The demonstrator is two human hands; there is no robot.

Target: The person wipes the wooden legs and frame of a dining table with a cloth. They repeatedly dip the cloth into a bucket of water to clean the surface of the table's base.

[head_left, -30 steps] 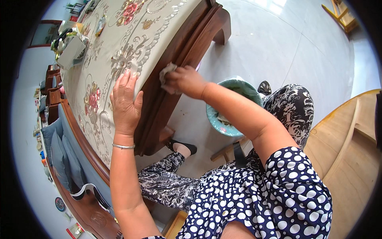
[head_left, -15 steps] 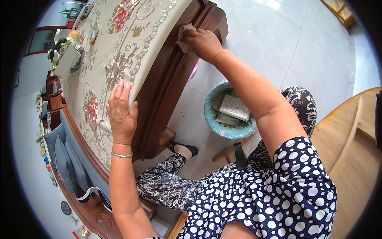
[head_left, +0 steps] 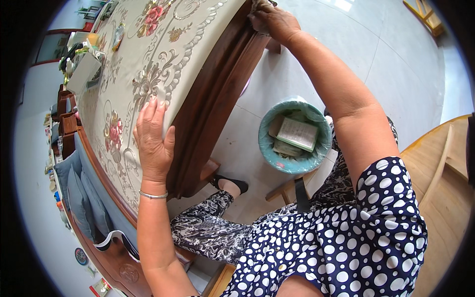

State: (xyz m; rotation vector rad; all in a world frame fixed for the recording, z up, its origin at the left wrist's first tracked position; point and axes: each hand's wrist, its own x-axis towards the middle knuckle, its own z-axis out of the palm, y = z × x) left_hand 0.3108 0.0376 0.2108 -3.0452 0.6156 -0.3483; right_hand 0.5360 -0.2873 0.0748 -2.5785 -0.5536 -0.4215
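My right hand (head_left: 278,23) is closed on a crumpled pale cloth (head_left: 258,19), pressed against the far corner of the table's dark wooden edge (head_left: 210,86). Part of the cloth is hidden under the fingers. Flat on the cream, flower-patterned tabletop cover (head_left: 163,59) lies my left hand (head_left: 154,136), its fingers stretched out near the border and the thumb toward the wooden edge. A silver bracelet (head_left: 153,195) circles the left wrist.
A bin with a blue-green liner (head_left: 267,148) stands on the grey tiled floor, holding a flat green-edged box (head_left: 298,133). A round wooden piece (head_left: 440,168) is at the right. Blue-grey cushions (head_left: 81,203) rest on a wooden sofa at the left. Packages (head_left: 81,62) sit on the table's far left.
My right hand has slid the cloth along the wooden edge, away from me and slightly right, to the corner. My left hand stays about where it was.
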